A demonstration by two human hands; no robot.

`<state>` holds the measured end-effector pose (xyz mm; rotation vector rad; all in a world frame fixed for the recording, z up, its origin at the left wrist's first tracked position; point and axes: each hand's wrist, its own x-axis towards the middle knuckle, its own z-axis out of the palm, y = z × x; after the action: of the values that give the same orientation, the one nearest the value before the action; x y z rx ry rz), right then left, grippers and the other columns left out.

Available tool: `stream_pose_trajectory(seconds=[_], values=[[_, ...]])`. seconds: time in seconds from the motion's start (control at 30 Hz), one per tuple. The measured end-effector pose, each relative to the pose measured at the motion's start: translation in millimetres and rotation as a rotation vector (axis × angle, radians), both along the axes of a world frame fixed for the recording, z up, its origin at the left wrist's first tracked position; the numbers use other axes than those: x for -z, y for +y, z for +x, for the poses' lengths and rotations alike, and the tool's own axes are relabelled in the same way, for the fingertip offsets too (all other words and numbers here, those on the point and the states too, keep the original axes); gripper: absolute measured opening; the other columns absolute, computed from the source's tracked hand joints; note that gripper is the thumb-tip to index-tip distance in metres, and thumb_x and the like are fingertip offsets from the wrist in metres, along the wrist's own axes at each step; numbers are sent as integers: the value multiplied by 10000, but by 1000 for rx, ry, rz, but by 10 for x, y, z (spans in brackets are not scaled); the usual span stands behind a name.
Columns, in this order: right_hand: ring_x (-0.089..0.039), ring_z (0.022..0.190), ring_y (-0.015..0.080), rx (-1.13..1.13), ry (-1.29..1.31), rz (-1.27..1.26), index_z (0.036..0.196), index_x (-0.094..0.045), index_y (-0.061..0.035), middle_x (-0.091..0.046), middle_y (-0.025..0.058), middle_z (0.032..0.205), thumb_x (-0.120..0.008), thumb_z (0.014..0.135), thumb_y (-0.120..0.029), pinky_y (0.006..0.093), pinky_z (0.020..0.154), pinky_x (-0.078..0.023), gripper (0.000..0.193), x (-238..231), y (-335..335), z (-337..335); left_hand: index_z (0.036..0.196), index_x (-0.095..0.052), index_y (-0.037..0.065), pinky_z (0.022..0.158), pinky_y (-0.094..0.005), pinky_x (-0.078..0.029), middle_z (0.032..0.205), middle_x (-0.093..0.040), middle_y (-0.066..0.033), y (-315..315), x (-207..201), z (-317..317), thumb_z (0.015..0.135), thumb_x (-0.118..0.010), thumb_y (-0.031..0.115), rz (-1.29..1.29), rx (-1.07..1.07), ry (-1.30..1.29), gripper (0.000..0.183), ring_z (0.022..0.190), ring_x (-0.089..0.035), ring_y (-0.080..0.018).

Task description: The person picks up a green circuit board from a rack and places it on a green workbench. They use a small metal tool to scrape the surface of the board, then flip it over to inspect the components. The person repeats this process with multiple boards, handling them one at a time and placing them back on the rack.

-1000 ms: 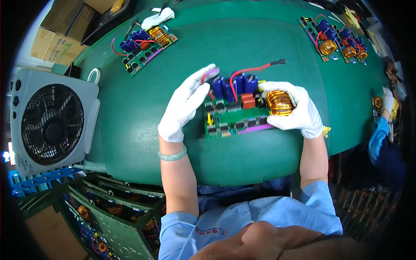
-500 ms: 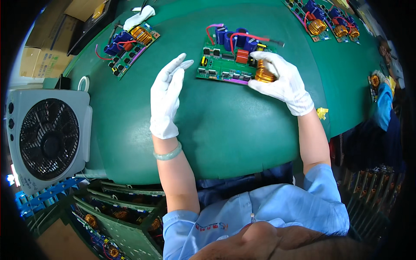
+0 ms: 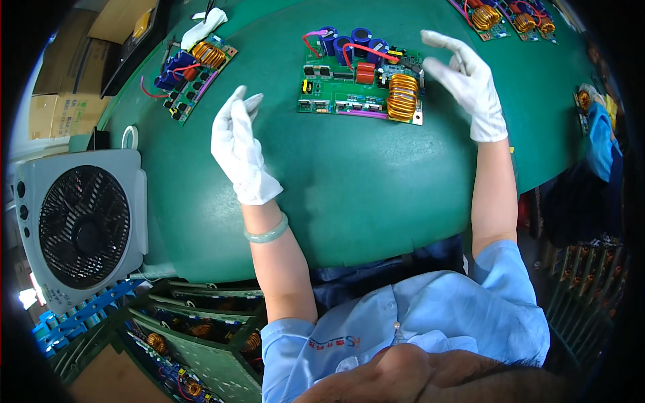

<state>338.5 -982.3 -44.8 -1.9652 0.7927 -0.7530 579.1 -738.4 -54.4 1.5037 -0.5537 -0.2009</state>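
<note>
Green circuit board (image 3: 359, 84) lies flat on the green table mat (image 3: 349, 195), at the far middle of it, free of both hands. On the board: a copper-wound ring coil (image 3: 402, 97) at its right end, blue cylinder capacitors (image 3: 349, 39) along its far edge, a red wire (image 3: 368, 50) looping over them, a small red block (image 3: 365, 72) near the centre.

Right hand (image 3: 470, 84), white-gloved, hangs just right of the board, near the coil but not touching it. Fingers spread and loosely curled, palm toward the board, gripping nothing.

Left hand (image 3: 240, 149), white-gloved, sits left of the board and nearer the person, well apart from it. Fingers straight and close together, pointing away, hand on edge; nothing held. Whether its edge rests on the mat cannot be told. Pale green bangle (image 3: 267, 232) on that wrist.

Farther left of the board, a second circuit board (image 3: 190, 74) of the same kind lies at an angle, with another white-gloved hand (image 3: 203, 28) on its far end. Right of the main board, at the far right of the mat, more boards with copper coils (image 3: 514, 17).

Well left of the board and off the mat: a white box fan (image 3: 80, 225), cardboard boxes (image 3: 57, 74) beyond it. Near-left below the mat edge, racks of stacked boards (image 3: 195, 336).
</note>
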Motion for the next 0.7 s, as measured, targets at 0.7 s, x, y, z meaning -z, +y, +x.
stream_pose_trajectory(seconds=[0.7], values=[[-602,798,96,-135,102,87,1106,-735,-48,-707,40,889,-702,949,-283,260,763,-505,285,77,121,74,1254,-616,-13,438,-168,-288,673,-572,-7,28,-37,-11,1055,-539,273,-106,-169,107,357,507,-420,-24]])
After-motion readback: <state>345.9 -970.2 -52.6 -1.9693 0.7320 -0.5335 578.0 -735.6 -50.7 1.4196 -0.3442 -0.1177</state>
